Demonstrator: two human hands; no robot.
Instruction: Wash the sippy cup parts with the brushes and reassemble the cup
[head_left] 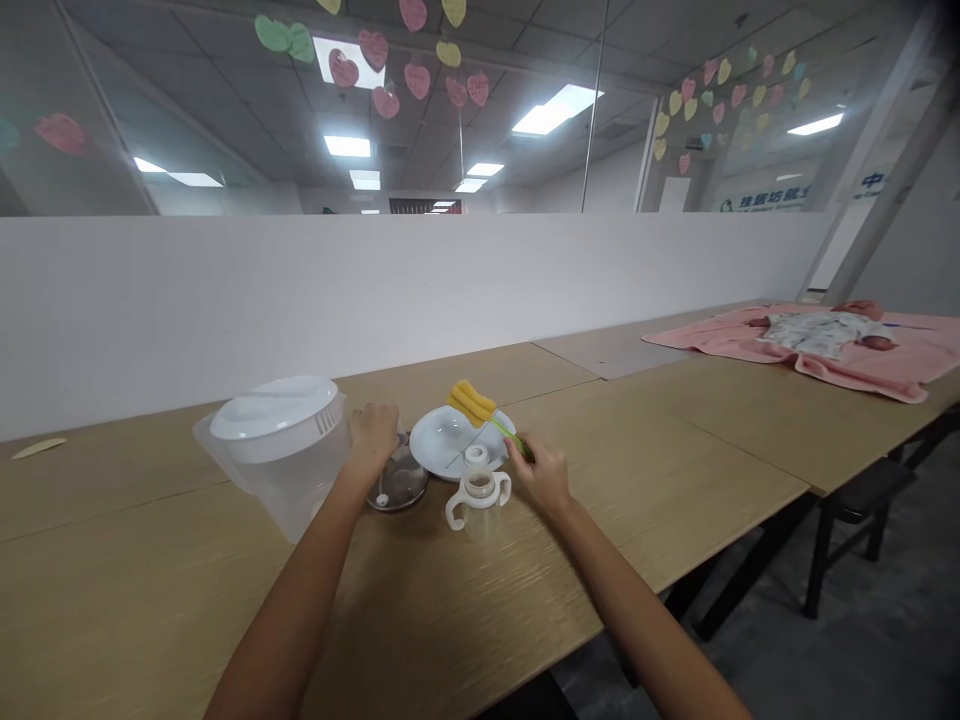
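Green handle [519,441]: pinched between thumb and fingers of right hand [545,475].
Yellow sponge head [471,402]: aims leftward and away from the grip, long axis slanting up over white bowl [431,440].
Two-handled bottle [480,510]: stands upright, mouth up, just left of right hand; nearer to that hand than to left hand [373,437].
Bowl: sits just behind bottle, beneath sponge.
Left fingers: curled beside lidded pitcher [285,490], above grey round dish [405,487]; grip hidden, cannot tell what, if anything, is held.

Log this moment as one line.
left hand: beside pitcher, grip unclear | right hand: holds yellow sponge brush | two-handled bottle: upright, open-topped | white bowl: behind bottle
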